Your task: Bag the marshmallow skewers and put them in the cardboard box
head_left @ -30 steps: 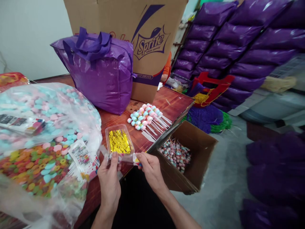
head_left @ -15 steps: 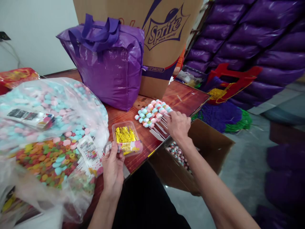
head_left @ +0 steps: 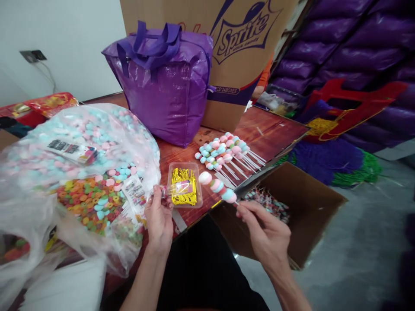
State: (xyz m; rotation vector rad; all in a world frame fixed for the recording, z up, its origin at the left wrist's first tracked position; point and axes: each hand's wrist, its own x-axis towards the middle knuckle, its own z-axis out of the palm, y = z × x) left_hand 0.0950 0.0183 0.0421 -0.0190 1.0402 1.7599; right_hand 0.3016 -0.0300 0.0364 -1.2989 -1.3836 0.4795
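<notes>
My right hand [head_left: 267,233] pinches the stick of a candy skewer [head_left: 217,186] with pink, white and blue pieces, tilted toward the left. A clear printed wrapper [head_left: 177,188] is held in the closed fingers of my left hand [head_left: 158,216], its far end over a plastic tub [head_left: 200,199] of gold twist ties [head_left: 184,175]. Behind the held skewer, a pile of similar candy skewers [head_left: 222,149] lies on the table with white sticks pointing right. A stack of wrappers [head_left: 134,194] rests left of my left hand.
Large clear bags of pastel candies [head_left: 106,125] and ring candies [head_left: 84,198] cover the left side. A purple bag [head_left: 165,95] and a Sprite carton [head_left: 227,114] stand behind. An open box [head_left: 301,207] with skewers sits below the table edge at right.
My right hand has come away from the pile toward me, now with one skewer raised in it. My left hand still holds the wrapper. The view has shifted left.
</notes>
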